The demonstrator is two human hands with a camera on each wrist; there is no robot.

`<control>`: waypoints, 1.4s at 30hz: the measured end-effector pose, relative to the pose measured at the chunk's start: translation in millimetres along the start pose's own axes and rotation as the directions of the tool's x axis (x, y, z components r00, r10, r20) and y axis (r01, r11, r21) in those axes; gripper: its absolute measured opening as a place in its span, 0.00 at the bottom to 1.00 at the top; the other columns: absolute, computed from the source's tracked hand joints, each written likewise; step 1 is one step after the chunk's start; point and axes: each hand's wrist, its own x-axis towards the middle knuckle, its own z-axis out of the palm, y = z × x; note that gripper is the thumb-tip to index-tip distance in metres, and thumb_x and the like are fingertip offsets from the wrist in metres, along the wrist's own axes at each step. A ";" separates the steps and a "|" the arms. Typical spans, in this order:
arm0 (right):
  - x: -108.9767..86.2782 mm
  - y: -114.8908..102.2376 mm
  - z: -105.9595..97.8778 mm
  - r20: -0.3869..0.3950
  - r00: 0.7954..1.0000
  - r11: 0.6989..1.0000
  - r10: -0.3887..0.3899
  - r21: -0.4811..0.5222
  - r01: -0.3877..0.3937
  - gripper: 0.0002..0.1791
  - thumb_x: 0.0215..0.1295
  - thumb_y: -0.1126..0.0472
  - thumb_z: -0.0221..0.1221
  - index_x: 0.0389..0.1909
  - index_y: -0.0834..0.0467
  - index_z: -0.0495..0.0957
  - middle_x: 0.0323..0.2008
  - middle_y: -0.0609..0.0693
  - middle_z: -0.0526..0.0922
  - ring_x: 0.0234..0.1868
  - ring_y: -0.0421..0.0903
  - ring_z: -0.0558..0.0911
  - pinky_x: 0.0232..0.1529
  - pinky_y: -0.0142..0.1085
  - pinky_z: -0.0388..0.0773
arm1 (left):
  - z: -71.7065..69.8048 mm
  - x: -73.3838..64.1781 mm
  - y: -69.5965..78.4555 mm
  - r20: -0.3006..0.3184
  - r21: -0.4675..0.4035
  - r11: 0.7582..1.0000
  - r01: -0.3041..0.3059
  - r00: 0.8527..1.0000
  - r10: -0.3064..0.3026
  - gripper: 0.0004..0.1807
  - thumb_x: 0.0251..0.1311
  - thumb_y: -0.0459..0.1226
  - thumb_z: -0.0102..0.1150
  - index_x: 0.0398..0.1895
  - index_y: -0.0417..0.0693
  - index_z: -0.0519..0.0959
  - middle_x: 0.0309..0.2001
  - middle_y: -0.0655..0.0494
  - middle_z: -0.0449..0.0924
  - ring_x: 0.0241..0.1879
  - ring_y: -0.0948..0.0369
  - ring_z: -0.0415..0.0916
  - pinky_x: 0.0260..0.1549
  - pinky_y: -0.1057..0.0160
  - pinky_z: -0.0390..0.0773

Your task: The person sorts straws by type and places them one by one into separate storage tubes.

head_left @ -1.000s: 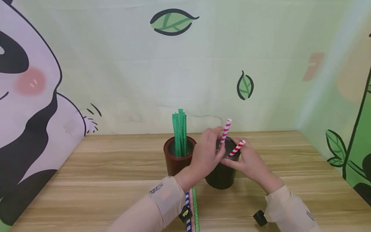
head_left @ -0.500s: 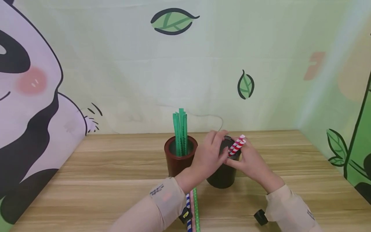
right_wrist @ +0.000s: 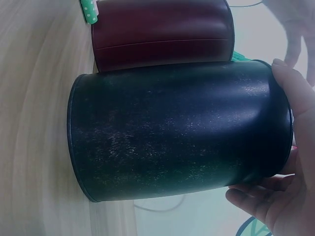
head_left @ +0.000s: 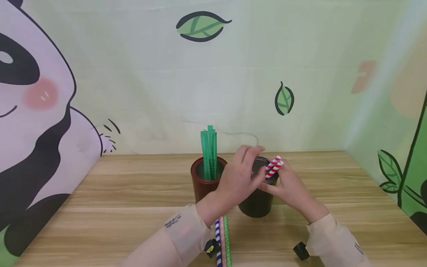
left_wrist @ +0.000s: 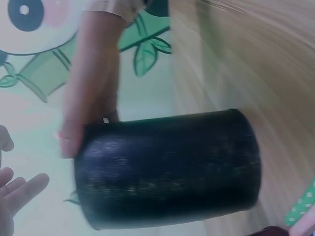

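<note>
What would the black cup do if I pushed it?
The black cup might tip if pushed high, since it's taller than wide. Once over, it could roll, because its sides are round. It's probably stiff, undented in the right hand.

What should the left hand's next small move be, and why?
Probably draw the left hand back toward the loose straws on the table: it looks empty, two striped straws lean in the black cup, and the right hand grips it.

Fingers (right_wrist: 246, 200) around dark cup (right_wrist: 177, 130)
</note>
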 end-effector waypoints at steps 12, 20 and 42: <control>-0.5 1.3 -0.1 0.034 0.998 0.998 0.048 0.032 -0.049 0.40 0.55 0.43 0.66 0.62 0.63 0.67 0.56 0.62 0.71 0.55 0.57 0.73 0.54 0.54 0.78 | -30.0 0.6 7.3 -0.017 -0.048 0.999 -0.007 1.000 0.006 0.23 0.56 0.35 0.64 0.55 0.42 0.71 0.45 0.50 0.74 0.37 0.62 0.78 0.28 0.78 0.77; -0.7 0.2 0.9 0.047 0.995 0.996 0.083 0.041 -0.085 0.43 0.55 0.41 0.66 0.63 0.64 0.66 0.57 0.63 0.70 0.55 0.57 0.73 0.54 0.54 0.78 | -43.9 -14.8 12.4 0.004 -0.081 0.996 0.045 0.999 -0.045 0.27 0.54 0.35 0.65 0.57 0.42 0.68 0.44 0.50 0.75 0.34 0.63 0.76 0.28 0.79 0.76; -0.8 -2.9 1.0 0.026 0.997 0.997 0.075 0.029 -0.076 0.42 0.54 0.43 0.67 0.62 0.65 0.67 0.55 0.62 0.72 0.54 0.57 0.75 0.56 0.55 0.77 | -53.8 -68.9 8.0 0.062 -0.163 0.977 0.134 0.990 -0.126 0.29 0.50 0.33 0.69 0.55 0.40 0.68 0.42 0.50 0.74 0.32 0.63 0.72 0.28 0.81 0.75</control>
